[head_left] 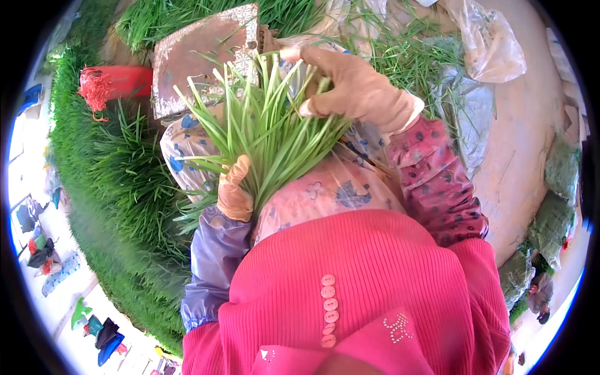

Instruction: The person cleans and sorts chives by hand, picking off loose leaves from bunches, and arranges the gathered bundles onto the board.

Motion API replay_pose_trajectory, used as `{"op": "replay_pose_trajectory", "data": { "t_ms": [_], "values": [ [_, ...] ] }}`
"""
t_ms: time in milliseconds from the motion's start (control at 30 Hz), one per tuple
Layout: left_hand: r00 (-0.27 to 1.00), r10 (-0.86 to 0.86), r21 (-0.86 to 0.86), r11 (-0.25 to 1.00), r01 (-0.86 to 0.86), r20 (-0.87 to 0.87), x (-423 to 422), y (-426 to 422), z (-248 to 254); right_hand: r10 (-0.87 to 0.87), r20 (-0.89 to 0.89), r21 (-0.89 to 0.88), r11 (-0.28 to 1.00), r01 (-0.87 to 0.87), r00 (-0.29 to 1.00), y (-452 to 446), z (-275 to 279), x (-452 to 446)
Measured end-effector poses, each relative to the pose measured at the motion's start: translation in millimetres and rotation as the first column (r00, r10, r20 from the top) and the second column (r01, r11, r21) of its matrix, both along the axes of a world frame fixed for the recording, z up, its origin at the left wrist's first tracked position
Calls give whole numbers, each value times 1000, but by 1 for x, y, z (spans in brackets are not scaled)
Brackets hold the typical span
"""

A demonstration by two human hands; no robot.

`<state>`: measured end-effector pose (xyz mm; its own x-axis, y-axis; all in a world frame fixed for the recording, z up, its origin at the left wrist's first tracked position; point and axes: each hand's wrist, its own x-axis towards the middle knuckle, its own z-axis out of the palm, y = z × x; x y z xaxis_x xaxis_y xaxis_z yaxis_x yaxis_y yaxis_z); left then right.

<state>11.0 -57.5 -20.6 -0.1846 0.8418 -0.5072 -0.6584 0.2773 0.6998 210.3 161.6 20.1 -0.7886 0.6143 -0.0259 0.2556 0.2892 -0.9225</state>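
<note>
A loose bunch of chives [265, 125] lies across my lap, its pale cut ends fanned toward the top of the view. My left hand [235, 190], in a tan glove, is closed around the bunch's lower left side, thumb up. At the upper right of the stems is my right hand [359, 87], also gloved. Its thumb and fingers are spread wide apart, with the fingertips beside the stem ends. Under the bunch, a clear plastic cover with blue prints [353, 194] lies over my legs.
A worn board [203, 59] with a patterned edge stands just beyond my knees, beside a red container [128, 82] with red strings. Piled greens [134, 150] line the left side. Loose trimmings [409, 62], a plastic bag [490, 44] and plastic sheeting [465, 112] lie on the right.
</note>
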Motion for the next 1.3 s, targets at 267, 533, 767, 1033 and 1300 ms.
{"op": "replay_pose_trajectory", "data": {
  "t_ms": [267,533,767,1033,1300],
  "values": [
    [993,-115,-39,993,113,-32,5,10,6,18,-59,-137,990,-26,998,0,-3,0],
    [958,-223,15,973,229,-178,3,9,-5,-207,57,-223,951,215,977,9,-29,-20],
    [987,-115,-63,992,108,-115,4,8,-7,-668,-169,-177,744,645,725,72,-30,50],
    [986,-111,-67,992,104,-121,1,6,-10,-239,-218,-116,969,218,946,20,-26,18],
    [995,-72,-102,993,65,-71,-1,5,-11,-87,13,-254,963,88,996,3,-42,4]
  ]
}}
